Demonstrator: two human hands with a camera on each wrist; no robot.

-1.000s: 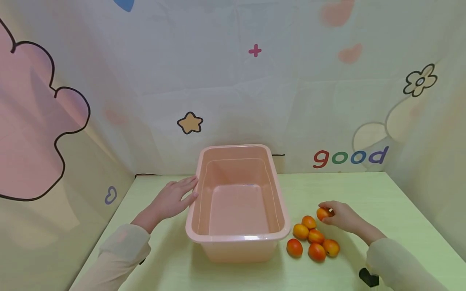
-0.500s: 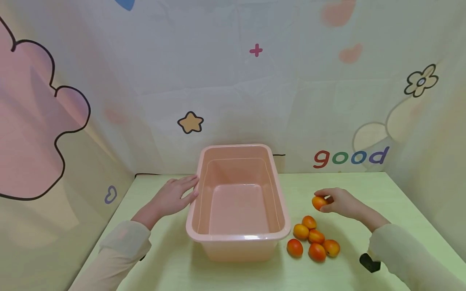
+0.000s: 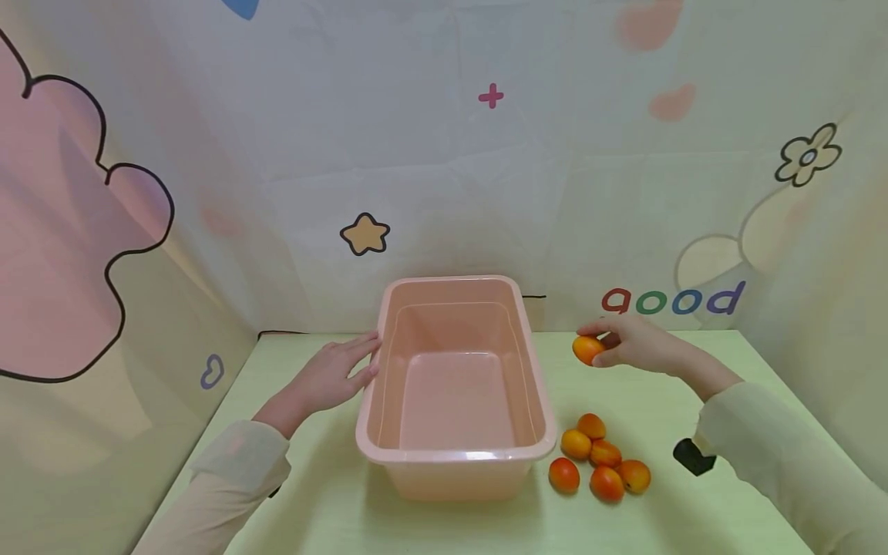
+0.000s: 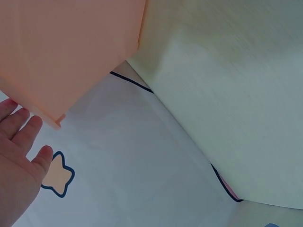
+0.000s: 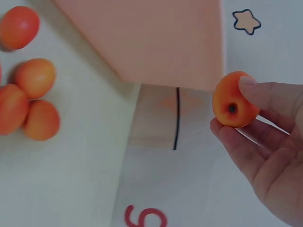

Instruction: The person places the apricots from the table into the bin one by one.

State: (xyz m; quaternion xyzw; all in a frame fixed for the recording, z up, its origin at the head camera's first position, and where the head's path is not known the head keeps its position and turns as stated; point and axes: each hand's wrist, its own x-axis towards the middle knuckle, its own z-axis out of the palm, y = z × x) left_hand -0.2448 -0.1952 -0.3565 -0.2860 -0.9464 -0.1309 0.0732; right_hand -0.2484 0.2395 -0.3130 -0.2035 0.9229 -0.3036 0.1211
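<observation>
The left hand [image 3: 330, 378], fingers extended, rests against the tub [image 3: 454, 479], perhaps steadying it, while the right hand [image 3: 640, 344] pinches a fruit [image 3: 586, 351].

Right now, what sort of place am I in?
Probably a curtained-off tabletop workspace: a pale green table, cartoon-printed cloth behind it, and a pink tub beside orange fruit.
</observation>
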